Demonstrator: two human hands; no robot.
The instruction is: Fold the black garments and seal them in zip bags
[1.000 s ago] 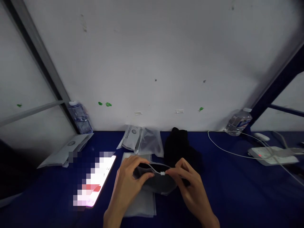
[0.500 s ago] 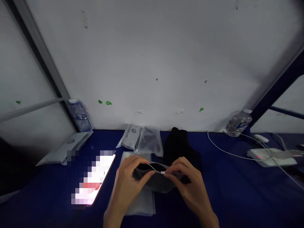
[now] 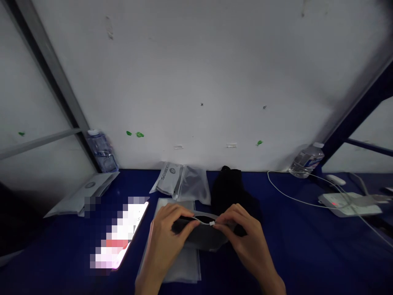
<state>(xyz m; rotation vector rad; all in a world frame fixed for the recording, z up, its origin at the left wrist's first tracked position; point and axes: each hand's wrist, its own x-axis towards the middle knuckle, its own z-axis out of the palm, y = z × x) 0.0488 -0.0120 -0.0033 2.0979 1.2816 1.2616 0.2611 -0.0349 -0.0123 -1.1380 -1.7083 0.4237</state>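
Note:
A grey zip pouch (image 3: pixel 201 237) with something dark inside is held between both hands just above the blue table (image 3: pixel 294 250). My left hand (image 3: pixel 164 237) pinches the pouch's left end, thumb on top. My right hand (image 3: pixel 245 237) pinches the small white zip slider (image 3: pixel 211 223) at the pouch's top edge. Under the pouch lies a flat grey bag (image 3: pixel 184 262). A heap of black cloth (image 3: pixel 230 190) sits right behind my hands.
Packed grey pouches (image 3: pixel 181 182) lean at the wall. A lit phone (image 3: pixel 119 237) lies to the left, flat bags (image 3: pixel 82 196) beyond it. Water bottles (image 3: pixel 101 151) (image 3: pixel 307 162) stand at both back corners. A power strip (image 3: pixel 346 203) and white cable (image 3: pixel 294 196) lie to the right.
The pouch's open mouth has narrowed as my right hand drew the white slider a little to the right. Both hands otherwise stay in place.

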